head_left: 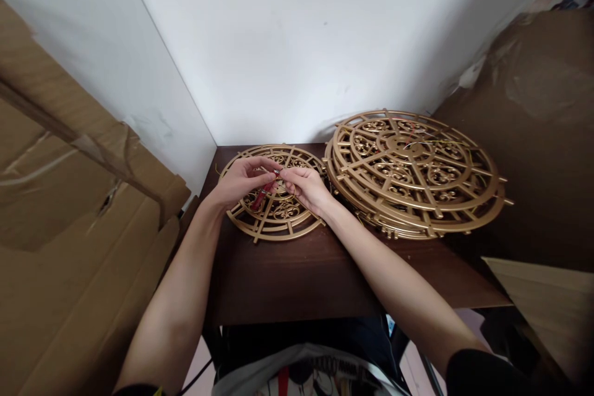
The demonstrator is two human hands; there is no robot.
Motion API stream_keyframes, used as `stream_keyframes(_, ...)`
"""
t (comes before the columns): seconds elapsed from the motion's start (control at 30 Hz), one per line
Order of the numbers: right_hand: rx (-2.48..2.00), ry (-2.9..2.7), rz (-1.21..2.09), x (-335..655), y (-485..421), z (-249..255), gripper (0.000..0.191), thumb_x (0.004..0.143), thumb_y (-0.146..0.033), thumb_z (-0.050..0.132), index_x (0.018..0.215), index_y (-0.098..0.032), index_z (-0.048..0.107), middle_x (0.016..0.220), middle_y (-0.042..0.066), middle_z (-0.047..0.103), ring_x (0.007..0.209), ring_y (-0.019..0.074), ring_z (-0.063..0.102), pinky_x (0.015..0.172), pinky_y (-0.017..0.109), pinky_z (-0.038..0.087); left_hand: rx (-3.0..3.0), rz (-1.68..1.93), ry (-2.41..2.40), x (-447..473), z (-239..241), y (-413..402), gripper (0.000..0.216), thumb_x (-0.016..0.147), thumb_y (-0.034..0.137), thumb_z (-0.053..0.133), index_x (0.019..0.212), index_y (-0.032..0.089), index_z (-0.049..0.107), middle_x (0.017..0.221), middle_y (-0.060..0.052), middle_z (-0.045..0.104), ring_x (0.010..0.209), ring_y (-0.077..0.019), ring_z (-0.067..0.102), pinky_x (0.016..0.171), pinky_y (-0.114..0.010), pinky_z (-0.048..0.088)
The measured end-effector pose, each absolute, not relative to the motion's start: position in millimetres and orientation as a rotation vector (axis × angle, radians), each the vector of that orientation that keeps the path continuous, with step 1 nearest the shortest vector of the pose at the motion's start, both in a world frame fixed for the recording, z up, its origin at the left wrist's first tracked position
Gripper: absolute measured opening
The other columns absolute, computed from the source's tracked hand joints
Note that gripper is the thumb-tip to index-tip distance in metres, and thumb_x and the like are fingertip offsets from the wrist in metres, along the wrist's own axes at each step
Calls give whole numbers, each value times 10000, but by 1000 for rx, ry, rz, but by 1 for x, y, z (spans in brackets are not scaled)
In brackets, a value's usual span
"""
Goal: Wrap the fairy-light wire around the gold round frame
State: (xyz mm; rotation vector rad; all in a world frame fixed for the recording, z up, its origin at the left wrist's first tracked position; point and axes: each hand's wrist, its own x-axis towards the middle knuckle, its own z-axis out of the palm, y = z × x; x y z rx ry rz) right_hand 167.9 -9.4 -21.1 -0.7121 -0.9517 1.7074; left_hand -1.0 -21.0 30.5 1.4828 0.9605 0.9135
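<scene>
A round gold openwork panel (286,232) lies flat on the dark brown table, and both hands are over its middle. My left hand (242,184) is closed, its thumb and forefinger pinched at the metal end of small red-handled pliers (261,198). The red handles slant down to the left beneath the thumb. Against those fingertips, my right hand (305,187) pinches something too small to make out. The fingers cover part of the panel's centre.
Similar gold panels (436,207) are stacked unevenly on the right, thin coloured wires lying on top. Cardboard (69,247) stands along the left, and more cardboard (529,136) rises on the right. A white wall board (278,43) closes off the back of the brown table (288,284).
</scene>
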Motion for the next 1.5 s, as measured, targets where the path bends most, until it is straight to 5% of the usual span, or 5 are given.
stream_keyframes(0.8,-785,-1734,515,169,-25,-19,107,856,-255,633,905,-211,718,728,11,646,636,135,555,637,272,455,1167,1194,1042,4,17,-13,372,605,279,826,918,114,711,775,-51,697,668,-148,658,664,-293,563)
stream_keyframes(1.5,-906,-1569,372,171,-29,-8,111,919,-211,477,870,-197,576,890,47,606,860,172,557,754,303,450,1260,1157,987,14,17,-18,344,672,297,786,966,139,701,805,-52,706,662,-166,681,691,-330,577)
